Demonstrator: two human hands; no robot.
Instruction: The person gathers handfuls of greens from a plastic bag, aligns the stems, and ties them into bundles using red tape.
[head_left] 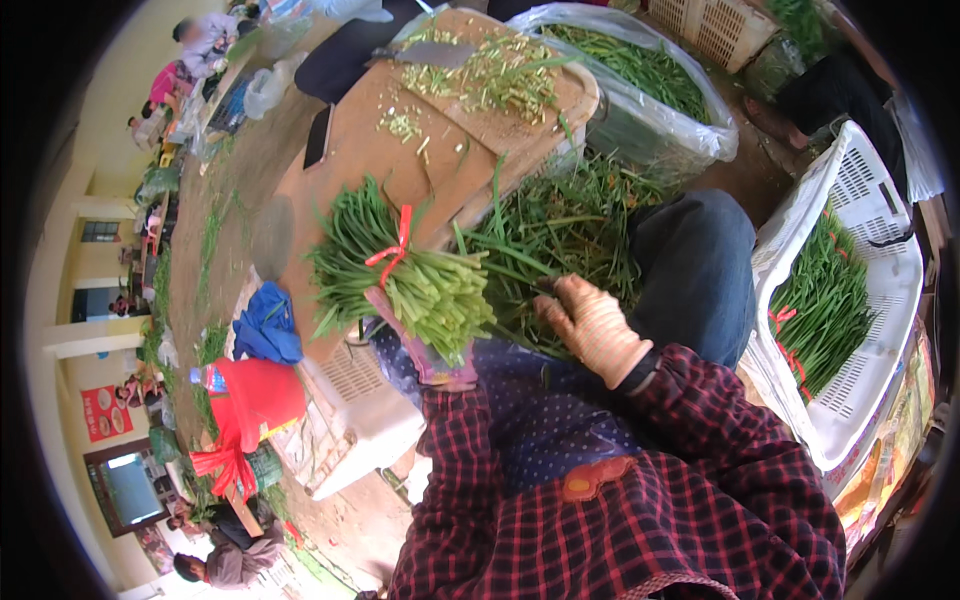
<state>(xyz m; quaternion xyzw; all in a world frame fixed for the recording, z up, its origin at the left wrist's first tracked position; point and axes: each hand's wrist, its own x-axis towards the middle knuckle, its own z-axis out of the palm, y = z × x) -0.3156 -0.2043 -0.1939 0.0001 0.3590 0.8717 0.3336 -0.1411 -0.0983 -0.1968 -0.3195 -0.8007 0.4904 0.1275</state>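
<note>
The left hand [425, 350] is largely hidden beneath a bundle of green stalks [400, 270]; its fingers appear closed around the cut ends, which point toward the person. A red tie [393, 245] binds the bundle at mid-length. The bundle lies tilted over the near edge of the wooden desk [350, 140]. The right hand [592, 328], in a pale knit glove, rests on a pile of loose green stalks [560, 230] on the lap, fingers curled into the stalks; whether they grip any cannot be determined. A white crate [880, 230] holding further tied bundles stands at the right.
</note>
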